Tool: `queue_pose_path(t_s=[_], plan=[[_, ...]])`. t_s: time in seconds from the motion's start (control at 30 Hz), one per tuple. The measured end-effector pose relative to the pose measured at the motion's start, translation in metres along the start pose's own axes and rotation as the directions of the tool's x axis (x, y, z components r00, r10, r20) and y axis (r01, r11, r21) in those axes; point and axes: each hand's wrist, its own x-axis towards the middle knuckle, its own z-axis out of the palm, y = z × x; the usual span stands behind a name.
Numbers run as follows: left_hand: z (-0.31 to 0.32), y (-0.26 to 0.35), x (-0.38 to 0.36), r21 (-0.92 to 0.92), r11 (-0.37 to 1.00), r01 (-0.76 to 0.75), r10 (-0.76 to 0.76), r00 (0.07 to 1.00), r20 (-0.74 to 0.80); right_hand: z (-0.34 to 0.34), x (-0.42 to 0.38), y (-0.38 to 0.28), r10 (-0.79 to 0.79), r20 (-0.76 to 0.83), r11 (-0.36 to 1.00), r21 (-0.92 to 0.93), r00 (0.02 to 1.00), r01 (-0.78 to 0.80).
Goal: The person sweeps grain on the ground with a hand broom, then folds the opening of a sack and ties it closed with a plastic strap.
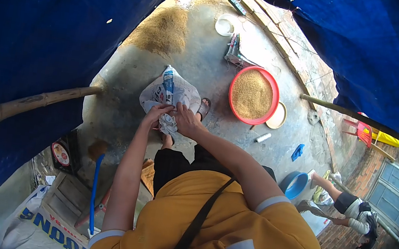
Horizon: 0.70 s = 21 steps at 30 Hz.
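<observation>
A white woven sack (183, 92) with blue print stands on the concrete floor at my feet. Both hands are at its gathered mouth, where the fabric bunches up (168, 123). My left hand (158, 113) has its fingers closed on the left side of the bunched neck. On the right side, my right hand (186, 120) grips the same neck, its fingertips close to those of the left. Whether a tie or string is between the fingers is too small to tell.
A red tub (274, 100) full of grain stands to the right, beside a round tray (279, 116) and a white roll (262, 138). A grain heap (164, 31) lies ahead. Bamboo poles (35, 105) hold blue tarps. Another person (350, 207) is near a blue basin (294, 184).
</observation>
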Motion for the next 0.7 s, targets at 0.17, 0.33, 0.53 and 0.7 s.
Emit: queue_pose_path(t_s=[0.17, 0.33, 0.53, 0.7], plan=[[-0.023, -0.005, -0.007, -0.055, 0.998, 0.017, -0.020, 0.998, -0.056, -0.015, 0.006, -0.009, 0.109, 0.026, 0.991, -0.086, 0.994, -0.107], [-0.044, -0.017, -0.025, -0.049, 0.996, -0.071, 0.068, 0.995, -0.073, -0.002, 0.014, -0.001, 0.169, 0.032, 0.982, -0.093, 0.985, -0.166], [-0.053, -0.039, -0.033, 0.302, 0.930, -0.212, 0.311, 0.891, -0.331, 0.004, 0.028, 0.009, 0.225, 0.107, 0.974, 0.005, 0.968, -0.227], [-0.035, -0.046, -0.036, 0.349, 0.925, -0.148, 0.312, 0.820, -0.480, 0.026, 0.052, 0.049, 0.358, 0.175, 0.902, 0.187, 0.917, -0.388]])
